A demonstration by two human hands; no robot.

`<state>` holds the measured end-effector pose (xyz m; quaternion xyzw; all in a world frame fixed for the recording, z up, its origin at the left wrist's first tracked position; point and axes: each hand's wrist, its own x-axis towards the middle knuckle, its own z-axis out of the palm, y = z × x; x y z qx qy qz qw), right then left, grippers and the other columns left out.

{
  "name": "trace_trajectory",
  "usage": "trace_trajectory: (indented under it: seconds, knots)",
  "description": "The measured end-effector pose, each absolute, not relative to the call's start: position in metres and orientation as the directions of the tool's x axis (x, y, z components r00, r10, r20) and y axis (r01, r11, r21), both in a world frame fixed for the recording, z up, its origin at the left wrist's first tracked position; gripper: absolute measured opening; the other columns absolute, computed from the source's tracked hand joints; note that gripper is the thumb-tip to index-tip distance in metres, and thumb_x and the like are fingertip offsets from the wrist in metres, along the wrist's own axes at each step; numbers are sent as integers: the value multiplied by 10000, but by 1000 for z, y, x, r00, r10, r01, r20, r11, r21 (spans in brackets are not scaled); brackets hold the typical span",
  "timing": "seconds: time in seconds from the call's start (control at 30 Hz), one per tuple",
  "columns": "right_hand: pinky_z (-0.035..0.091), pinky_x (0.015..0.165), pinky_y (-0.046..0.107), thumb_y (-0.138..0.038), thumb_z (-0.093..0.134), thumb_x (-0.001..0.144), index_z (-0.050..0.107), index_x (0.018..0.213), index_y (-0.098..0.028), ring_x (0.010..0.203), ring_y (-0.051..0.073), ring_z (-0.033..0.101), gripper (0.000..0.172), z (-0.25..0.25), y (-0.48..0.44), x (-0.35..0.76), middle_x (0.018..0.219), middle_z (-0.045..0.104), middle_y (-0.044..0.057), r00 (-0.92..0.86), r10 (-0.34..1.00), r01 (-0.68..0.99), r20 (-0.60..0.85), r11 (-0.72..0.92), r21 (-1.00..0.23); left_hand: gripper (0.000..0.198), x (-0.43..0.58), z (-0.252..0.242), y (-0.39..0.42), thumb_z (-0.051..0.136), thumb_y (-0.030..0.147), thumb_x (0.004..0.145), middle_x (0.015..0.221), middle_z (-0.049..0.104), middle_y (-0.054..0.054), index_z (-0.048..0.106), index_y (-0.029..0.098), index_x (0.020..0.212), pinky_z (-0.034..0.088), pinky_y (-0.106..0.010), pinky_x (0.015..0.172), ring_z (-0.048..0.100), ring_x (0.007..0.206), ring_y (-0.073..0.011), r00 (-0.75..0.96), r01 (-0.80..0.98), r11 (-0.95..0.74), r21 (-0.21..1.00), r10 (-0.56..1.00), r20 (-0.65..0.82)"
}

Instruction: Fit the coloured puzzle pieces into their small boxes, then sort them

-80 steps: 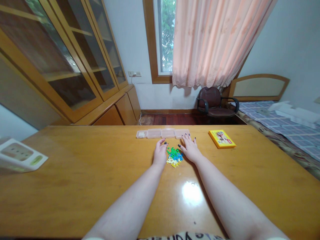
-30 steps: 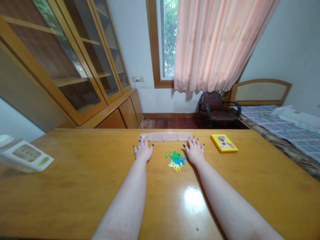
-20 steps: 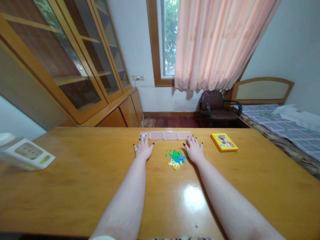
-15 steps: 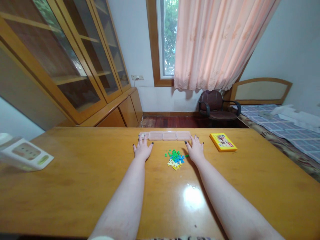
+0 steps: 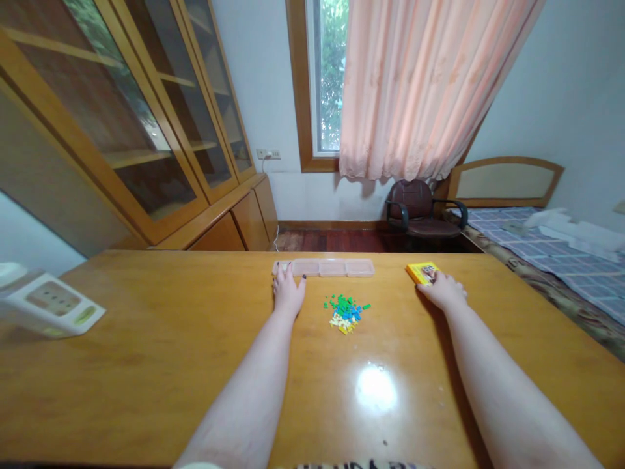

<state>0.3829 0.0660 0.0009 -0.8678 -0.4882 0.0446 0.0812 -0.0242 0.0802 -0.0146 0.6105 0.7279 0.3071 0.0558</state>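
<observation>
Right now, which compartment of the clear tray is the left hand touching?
The leftmost compartment: the left hand rests its fingertips on it; the other three lie clear to its right.

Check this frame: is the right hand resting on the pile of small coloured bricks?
No. The right hand lies on the yellow box, apart from the coloured bricks in the middle of the table.

Pink curtain (image 5: 415, 85), glass-fronted cabinet (image 5: 122, 117), dark armchair (image 5: 417, 208), bed (image 5: 551, 244).
</observation>
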Motion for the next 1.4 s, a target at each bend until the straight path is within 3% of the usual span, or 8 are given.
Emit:
trace_trajectory:
  seconds: [0.23, 0.37, 0.43, 0.5, 0.6, 0.77, 1.17, 1.4]
  knots:
    - [407, 848, 430, -486, 623, 616, 561, 1167, -161, 1042, 349, 521, 643, 20, 51, 313, 1134, 567, 176, 401, 914, 880, 67, -363, -306, 454, -25, -16, 83, 489, 302, 841, 1375, 424, -125, 458, 179, 1277, 253, -388, 1105, 349, 1306, -229, -135, 685, -189, 703, 916, 378]
    - [402, 901, 338, -429, 621, 628, 490, 1252, -169, 1050, 265, 530, 689, 29, 40, 244, 1181, 574, 112, 88, 969, 852, 230, 46, -522, 496, -4, -15, 74, 586, 352, 785, 1213, 572, -145, 491, 166, 1236, 376, -394, 1018, 529, 1146, -221, 45, 189, -275, 943, 961, 271]
    - [402, 920, 339, -394, 611, 640, 455, 1287, -166, 1067, 261, 526, 703, 26, 34, 212, 1217, 560, 109, -47, 959, 781, 280, 210, -588, 590, 13, -16, 64, 635, 432, 743, 1258, 545, -158, 484, 160, 1245, 393, -397, 1001, 527, 1152, -242, 196, -68, -215, 974, 955, 224]
    - [394, 951, 358, -345, 621, 624, 431, 1305, -160, 1094, 267, 519, 731, 19, 30, 191, 1232, 553, 113, -107, 945, 689, 309, 295, -662, 627, 27, -20, 53, 657, 506, 708, 1262, 550, -155, 525, 149, 1206, 395, -391, 1000, 528, 1150, -261, 342, -168, -120, 978, 924, 172]
    - [367, 1001, 410, -280, 641, 596, 426, 1309, -174, 1157, 286, 482, 752, 3, 28, 180, 1284, 512, 114, -103, 925, 559, 367, 359, -748, 665, 36, -25, 45, 650, 572, 685, 1223, 579, -164, 561, 123, 1167, 397, -417, 995, 546, 1119, -290, 441, -162, -43, 986, 890, 111]
    - [341, 1036, 452, -257, 688, 603, 416, 1328, -210, 1202, 290, 454, 776, -13, 34, 188, 1322, 470, 117, -118, 883, 375, 455, 463, -803, 719, 30, -25, 48, 664, 588, 660, 1259, 554, -153, 527, 134, 1201, 371, -422, 1020, 517, 1150, -292, 408, -179, -64, 982, 903, 133]
    - [368, 1011, 435, -476, 715, 652, 448, 1294, -192, 1201, 289, 464, 751, -23, 43, 201, 1325, 487, 132, -34, 912, 6, 408, 409, -913, 600, 29, -21, 55, 699, 499, 676, 1143, 631, -141, 554, 128, 1124, 443, -431, 926, 599, 1025, -275, 334, -284, 16, 959, 939, 84]
    - [377, 1007, 422, -508, 670, 698, 532, 1223, -216, 1194, 281, 480, 616, -18, 45, 205, 1293, 536, 94, -71, 920, -112, 387, 378, -919, 464, 23, -26, 62, 611, 488, 753, 1090, 656, -105, 550, 136, 1050, 480, -370, 883, 616, 984, -220, 216, -182, -137, 974, 960, 175]
